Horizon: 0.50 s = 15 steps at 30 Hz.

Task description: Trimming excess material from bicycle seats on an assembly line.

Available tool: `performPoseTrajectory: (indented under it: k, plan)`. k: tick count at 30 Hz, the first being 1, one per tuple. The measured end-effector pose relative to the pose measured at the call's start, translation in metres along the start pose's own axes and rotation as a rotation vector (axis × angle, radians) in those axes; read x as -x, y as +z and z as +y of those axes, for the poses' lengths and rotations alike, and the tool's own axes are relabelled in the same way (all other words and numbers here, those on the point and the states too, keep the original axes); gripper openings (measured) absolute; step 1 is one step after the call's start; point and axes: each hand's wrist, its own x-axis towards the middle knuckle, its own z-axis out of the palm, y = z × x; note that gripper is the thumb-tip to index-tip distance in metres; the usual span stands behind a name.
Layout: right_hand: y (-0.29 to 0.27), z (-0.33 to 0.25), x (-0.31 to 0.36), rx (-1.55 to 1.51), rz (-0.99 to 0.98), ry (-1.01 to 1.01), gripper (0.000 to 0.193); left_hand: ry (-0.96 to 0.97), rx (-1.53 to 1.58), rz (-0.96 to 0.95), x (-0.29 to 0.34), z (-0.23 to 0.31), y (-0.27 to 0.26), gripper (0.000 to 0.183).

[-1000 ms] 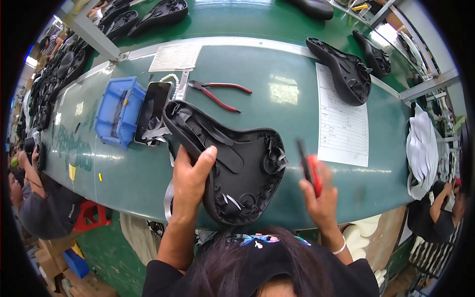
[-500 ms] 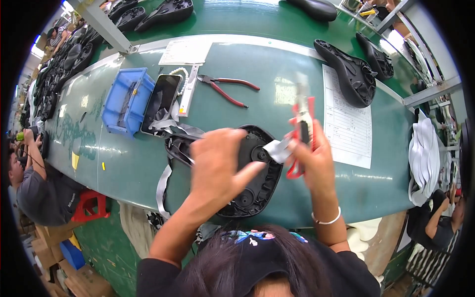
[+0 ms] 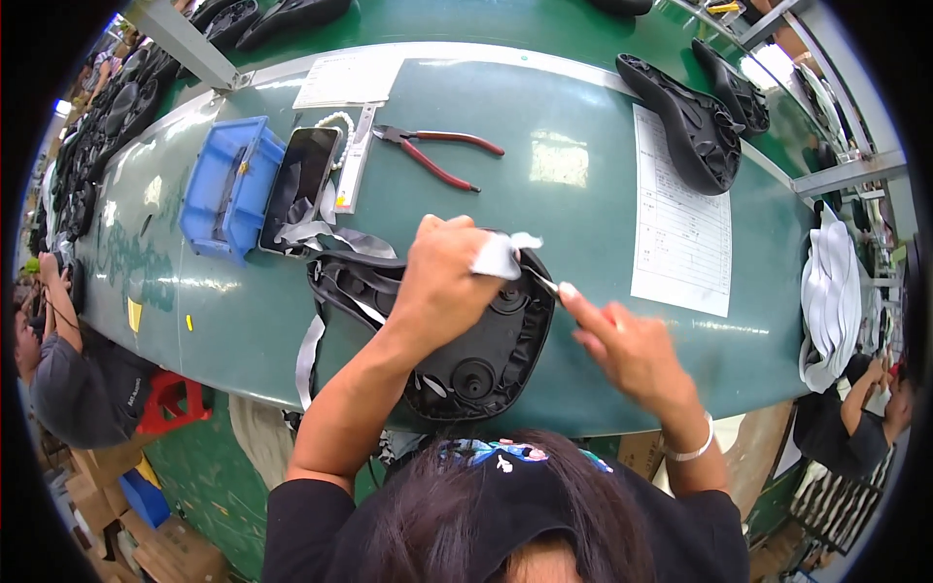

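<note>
A black bicycle saddle [image 3: 476,345] lies underside up on the table in front of me. My left hand [image 3: 442,282] is closed over its right-hand rim, pinching a strip of light grey material [image 3: 498,257] that sticks out between the fingers. From the right, my right hand [image 3: 627,340] grips a slim tool [image 3: 547,284] whose thin metal tip reaches the saddle's edge beside the strip. The palm and fingers hide most of this tool's handle. Loose grey strips [image 3: 335,236] trail over the saddle's narrow nose and hang at its left side.
Beyond lie red-handled cutting pliers [image 3: 442,155], a phone [image 3: 299,185], a blue bin [image 3: 225,189] and a paper sheet [image 3: 680,219]. Another saddle [image 3: 680,126] rests partly on the sheet. White pieces [image 3: 831,296] hang at the right edge. A co-worker [image 3: 83,379] sits left.
My left hand has closed on the grey strip at the saddle's rim. The right hand has turned and lowered its red-handled tool, bringing the tip to that rim. The strip has left the right hand.
</note>
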Motion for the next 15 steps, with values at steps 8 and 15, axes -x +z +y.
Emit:
performPoseTrajectory:
  k: [8,15]
  plan:
    - [0.022,-0.052,0.012,0.038,0.080,0.316,0.059,-0.218,1.342,0.387,-0.011,0.019,-0.001,0.020]
    - [0.008,-0.048,0.007,0.059,0.043,0.262,0.053,0.062,1.088,0.312,0.000,-0.002,-0.025,0.017]
